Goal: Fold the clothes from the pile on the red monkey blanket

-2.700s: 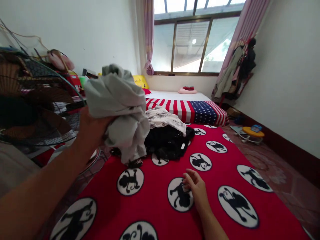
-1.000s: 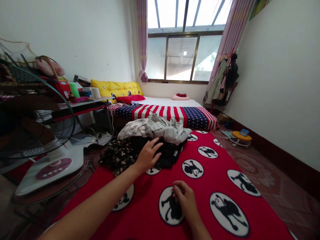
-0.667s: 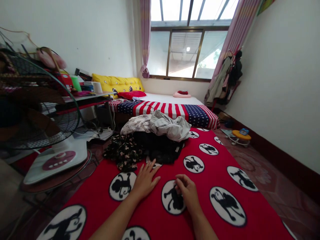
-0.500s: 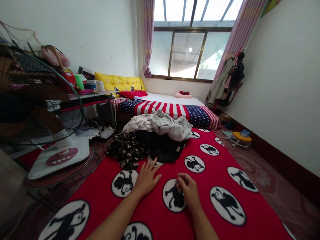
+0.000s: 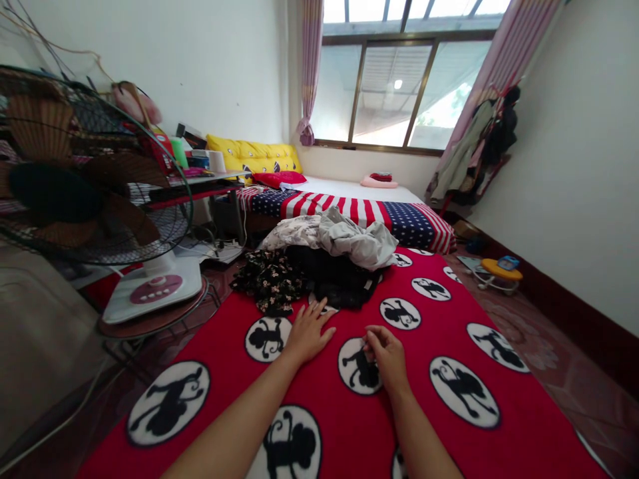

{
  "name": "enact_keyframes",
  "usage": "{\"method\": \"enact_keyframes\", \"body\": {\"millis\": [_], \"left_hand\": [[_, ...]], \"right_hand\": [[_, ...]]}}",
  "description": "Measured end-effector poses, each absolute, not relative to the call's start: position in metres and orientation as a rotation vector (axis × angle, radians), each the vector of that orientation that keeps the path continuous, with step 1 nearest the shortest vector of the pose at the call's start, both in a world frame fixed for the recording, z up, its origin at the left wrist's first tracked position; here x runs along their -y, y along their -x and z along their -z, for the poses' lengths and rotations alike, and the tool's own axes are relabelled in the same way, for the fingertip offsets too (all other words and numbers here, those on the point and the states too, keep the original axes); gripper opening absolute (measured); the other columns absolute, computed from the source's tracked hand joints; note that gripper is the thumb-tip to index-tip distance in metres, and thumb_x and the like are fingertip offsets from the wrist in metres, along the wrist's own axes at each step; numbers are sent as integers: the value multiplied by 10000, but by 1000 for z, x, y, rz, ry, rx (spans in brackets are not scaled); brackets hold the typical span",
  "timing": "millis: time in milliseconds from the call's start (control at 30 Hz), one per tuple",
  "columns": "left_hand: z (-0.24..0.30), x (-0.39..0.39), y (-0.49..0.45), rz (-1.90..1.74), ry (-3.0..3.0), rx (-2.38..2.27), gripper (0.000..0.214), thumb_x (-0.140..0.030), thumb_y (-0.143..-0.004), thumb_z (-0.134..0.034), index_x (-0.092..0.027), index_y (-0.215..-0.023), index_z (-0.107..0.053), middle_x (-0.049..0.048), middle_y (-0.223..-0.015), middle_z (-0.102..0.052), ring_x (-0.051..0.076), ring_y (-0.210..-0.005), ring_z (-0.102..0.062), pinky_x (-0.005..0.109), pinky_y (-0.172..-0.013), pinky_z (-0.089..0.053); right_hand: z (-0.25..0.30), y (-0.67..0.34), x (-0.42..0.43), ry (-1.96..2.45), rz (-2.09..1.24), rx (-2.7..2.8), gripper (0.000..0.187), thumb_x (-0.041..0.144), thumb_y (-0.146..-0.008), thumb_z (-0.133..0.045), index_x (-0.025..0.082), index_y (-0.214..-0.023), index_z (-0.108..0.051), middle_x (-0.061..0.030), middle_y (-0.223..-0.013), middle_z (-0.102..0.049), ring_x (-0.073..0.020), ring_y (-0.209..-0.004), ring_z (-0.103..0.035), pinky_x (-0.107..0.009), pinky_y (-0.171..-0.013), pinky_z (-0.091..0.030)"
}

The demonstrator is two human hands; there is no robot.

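My left hand lies flat with fingers spread on a red blanket printed with black monkey circles. My right hand rests beside it on the blanket, fingers curled inward, with nothing I can make out in them. Just beyond the fingertips is a pile of clothes: a grey garment on top, a pale patterned one to its left, a black garment underneath and a dark floral one spilling toward the blanket's left edge.
An electric fan on a white base stands on a round stand at the left. Behind are a cluttered desk, a bed with a stars-and-stripes cover, yellow cushions, and a window. A small stool sits on the tiled floor at right.
My left hand dropped the grey garment onto the pile, then drew back and laid flat on the blanket. My right hand has stayed in place. The view has shifted slightly left.
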State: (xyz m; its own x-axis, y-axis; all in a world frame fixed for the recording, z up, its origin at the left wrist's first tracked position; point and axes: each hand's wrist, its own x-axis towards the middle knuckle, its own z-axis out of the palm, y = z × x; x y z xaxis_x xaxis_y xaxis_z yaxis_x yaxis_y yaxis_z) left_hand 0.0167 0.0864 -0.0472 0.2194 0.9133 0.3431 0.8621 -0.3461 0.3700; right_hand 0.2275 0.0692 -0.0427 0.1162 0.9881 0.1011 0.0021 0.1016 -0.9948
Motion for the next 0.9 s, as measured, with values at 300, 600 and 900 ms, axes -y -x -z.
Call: {"method": "enact_keyframes", "body": {"millis": [300, 600, 900], "left_hand": [[42, -82, -4, -1191, -2195, -1860, 379, -172, -888, -474, -240, -1240, -597, 98, -1442, -465, 241, -1330, -449, 466, -1119, -367], [23, -126, 69, -1143, -1825, -2480, 908, -357, -658, -759, -251, -1461, -347, 177, -1587, -123, 435, -1424, -178, 626, -1073, -288], [13, -121, 123, -1510, -1450, -2167, 271, -239, -662, -607, -230, -933, -612, 76, -936, -668, 295, -989, -609, 412, -919, -459]], "right_hand": [[44, -230, -67, 1171, -1086, 1146, 493, 587, -677, -724, 146, -887, -657, -33, -682, -653, -145, -549, -570, -233, -462, -410], [48, -232, -67, 1201, -1093, 1203, 422, 545, -748, -685, 155, -905, -651, -35, -693, -656, -147, -560, -566, -236, -482, -412], [46, -231, -64, 1182, -1073, 1157, 432, 556, -743, -685, 154, -898, -657, -35, -700, -655, -144, -562, -579, -237, -487, -437]]}}
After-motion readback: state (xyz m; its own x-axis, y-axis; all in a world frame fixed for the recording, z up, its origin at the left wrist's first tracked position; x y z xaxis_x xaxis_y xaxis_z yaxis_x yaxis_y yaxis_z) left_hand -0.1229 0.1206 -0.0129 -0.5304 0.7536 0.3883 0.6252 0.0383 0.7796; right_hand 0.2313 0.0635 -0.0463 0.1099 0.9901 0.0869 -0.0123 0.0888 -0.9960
